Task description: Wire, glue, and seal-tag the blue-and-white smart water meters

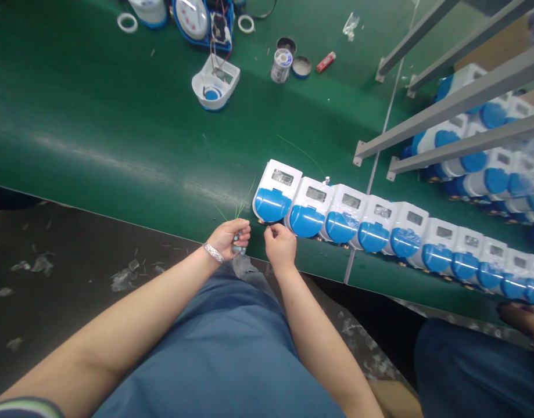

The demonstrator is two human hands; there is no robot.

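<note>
My left hand [230,237], with a silver bracelet at the wrist, is closed around several small grey-blue beads [237,248]. Thin green wires [239,208] stick up out of its fingers over the bench. My right hand [280,247] pinches at the lower front edge of the leftmost meter [272,204], a white housing with a blue cap and a small display window. Whatever sits between those fingertips is too small to make out. Another green wire with a white bead [326,181] lies behind the second meter [311,220].
A row of similar meters [406,241] runs rightward along the green bench [118,128]. Grey metal posts [423,125] and stacked meters [495,116] stand behind. A solder spool [282,65], lids, tape rings and an opened housing [216,84] lie farther back. A co-worker's hand [522,318] shows at right.
</note>
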